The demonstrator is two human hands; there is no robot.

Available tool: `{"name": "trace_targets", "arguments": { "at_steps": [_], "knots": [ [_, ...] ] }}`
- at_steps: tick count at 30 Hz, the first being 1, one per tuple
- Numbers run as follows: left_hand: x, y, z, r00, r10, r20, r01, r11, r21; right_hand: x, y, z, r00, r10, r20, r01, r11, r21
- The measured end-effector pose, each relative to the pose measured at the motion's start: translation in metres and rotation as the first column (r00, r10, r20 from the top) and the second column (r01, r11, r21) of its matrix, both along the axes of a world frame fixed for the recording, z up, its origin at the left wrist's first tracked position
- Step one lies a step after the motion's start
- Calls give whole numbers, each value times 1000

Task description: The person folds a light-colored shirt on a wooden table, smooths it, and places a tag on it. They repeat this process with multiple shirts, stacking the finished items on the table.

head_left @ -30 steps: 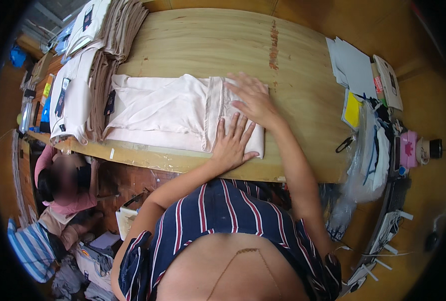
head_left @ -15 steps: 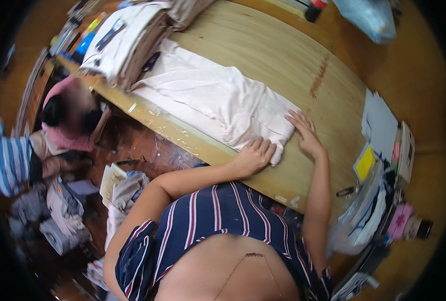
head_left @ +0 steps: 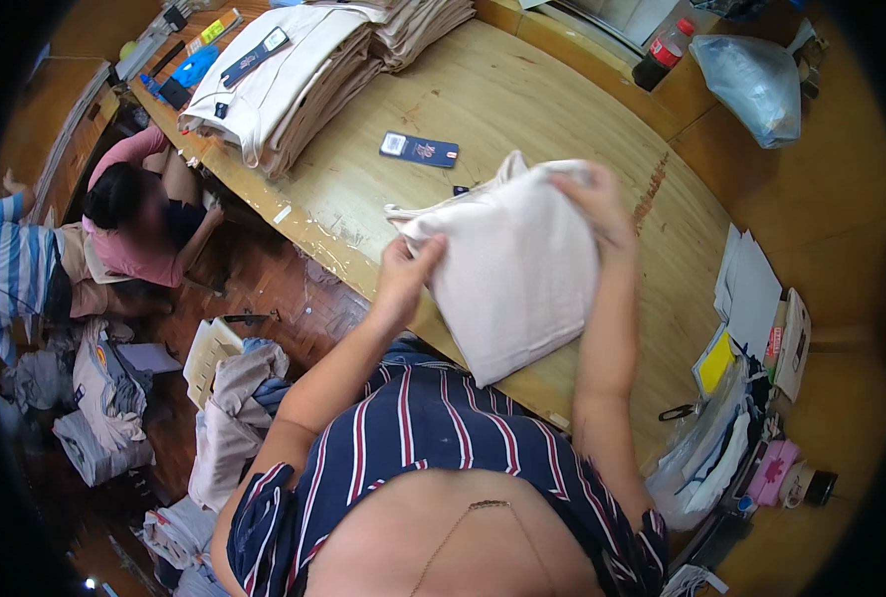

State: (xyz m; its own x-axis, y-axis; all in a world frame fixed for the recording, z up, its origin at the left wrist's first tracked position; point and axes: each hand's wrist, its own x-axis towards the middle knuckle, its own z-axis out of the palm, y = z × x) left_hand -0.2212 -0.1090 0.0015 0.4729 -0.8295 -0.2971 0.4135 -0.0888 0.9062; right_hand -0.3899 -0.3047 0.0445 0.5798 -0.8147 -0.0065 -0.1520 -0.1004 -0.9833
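A cream garment (head_left: 517, 274), folded into a compact rectangle, is held over the wooden table (head_left: 562, 109) in front of me. Closed on its left upper corner is my left hand (head_left: 411, 274), thumb on top. My right hand (head_left: 602, 207) grips the opposite upper corner, its fingers partly hidden behind the cloth. Just beyond the fold, a navy hang tag (head_left: 419, 149) with a white label lies flat on the wood. A small dark label (head_left: 461, 190) shows at the garment's far edge.
A stack of folded cream garments (head_left: 294, 90) stands at the far left, another tag on top. Papers (head_left: 751, 289), plastic-wrapped clothing (head_left: 706, 453) and scissors (head_left: 677, 412) lie at right. A dark drink bottle (head_left: 664, 55) stands beyond. A seated person (head_left: 134, 224) and clothing piles are at left.
The garment, earlier stretched long across the table under both hands, is now folded shorter and lifted at its upper corners. The navy tag now shows. My left hand has moved left and farther away.
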Motion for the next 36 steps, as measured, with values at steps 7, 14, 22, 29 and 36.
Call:
{"name": "trace_targets", "arguments": {
  "at_steps": [7,14,22,29,36],
  "knots": [
    [45,-7,-66,987,-73,141,61,994,88,25,-38,-126,987,-105,-119,132,962,239],
    [64,-33,-53,637,-276,720,100,955,278,2,-23,-82,997,-83,3,70,861,504],
    [67,-63,-49,867,-308,391,198,934,296,24,-47,-121,838,-453,-302,293,843,-452],
    [80,-58,-37,959,-272,-78,283,923,262,17,-62,-110,936,-208,-284,236,970,65],
    [61,-62,-41,526,-372,764,65,914,401,32,-51,-102,740,-291,-606,177,954,-242]
  ]
}}
